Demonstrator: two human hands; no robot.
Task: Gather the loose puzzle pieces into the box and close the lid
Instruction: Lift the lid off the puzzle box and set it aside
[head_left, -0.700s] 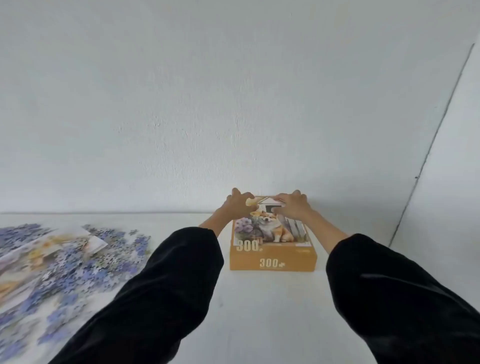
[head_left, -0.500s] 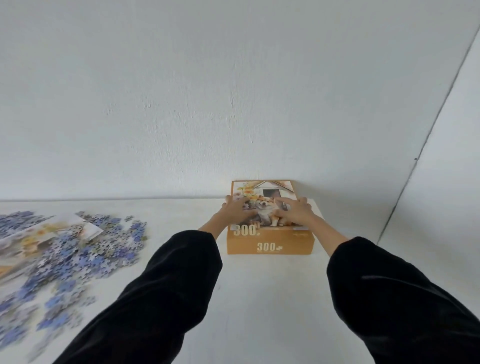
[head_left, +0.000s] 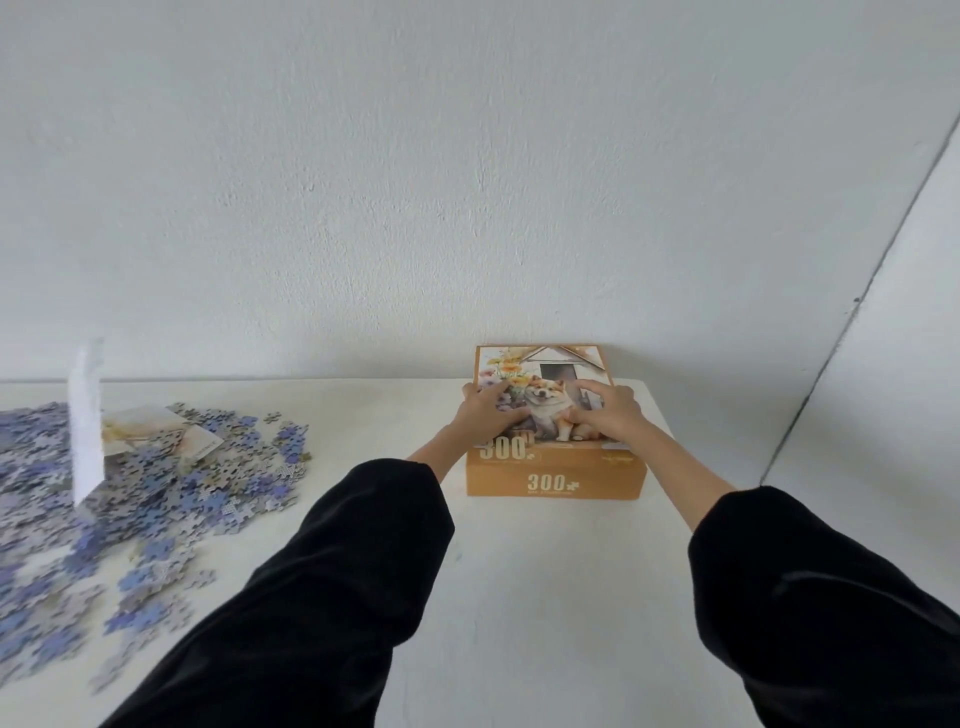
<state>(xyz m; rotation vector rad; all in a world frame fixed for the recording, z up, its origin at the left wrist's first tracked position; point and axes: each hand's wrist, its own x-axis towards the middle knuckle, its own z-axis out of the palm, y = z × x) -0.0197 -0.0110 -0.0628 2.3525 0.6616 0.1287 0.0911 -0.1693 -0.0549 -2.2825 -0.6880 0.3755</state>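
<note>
Orange box (head_left: 556, 480) w/ lid (head_left: 550, 361) on, at far edge of table (head_left: 519, 597). L hand (head_left: 485, 415) & R hand (head_left: 605, 415) rest on box top, side by side, fingers spread, pressing down. Puzzle pieces (head_left: 156, 488) heaped well left of box.

White table (head_left: 519, 597) w/ orange box (head_left: 556, 480), puzzle pieces (head_left: 156, 499) (loose), picture sheet (head_left: 156, 434).

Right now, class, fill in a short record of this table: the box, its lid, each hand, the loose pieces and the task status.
box: orange puzzle box, right part of the white table
lid: on, dog picture up
left hand: presses on the lid
right hand: rests on the lid beside it
loose pieces: spread left of the box, around a printed sheet
task: pieces not yet gathered
</note>
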